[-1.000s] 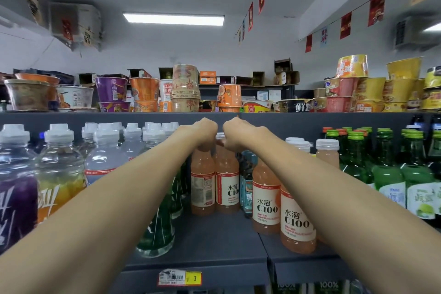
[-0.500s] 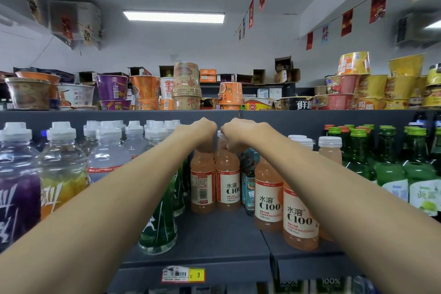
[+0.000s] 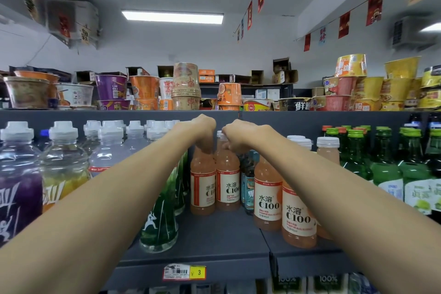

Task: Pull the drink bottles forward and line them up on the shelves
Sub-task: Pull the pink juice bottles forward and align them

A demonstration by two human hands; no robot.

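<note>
Curling downward, fingers of the left hand [image 3: 202, 130] clasp the cap and neck of one pale-orange plastic C100 drink bottle [image 3: 202, 186]; right hand [image 3: 239, 137] grips the neck of its twin bottle [image 3: 228, 181]. Both stand upright, touching, set back on the dark grey metal shelf [image 3: 214, 238]. Judgement: full, heavy, rigid; smooth bases should slide; neck hold may tip them.

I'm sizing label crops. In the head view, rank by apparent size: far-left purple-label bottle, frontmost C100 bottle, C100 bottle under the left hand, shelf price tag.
1. purple-label bottle, nearness inflates it.
2. frontmost C100 bottle.
3. C100 bottle under the left hand, likely smaller only through distance.
4. price tag.
</note>
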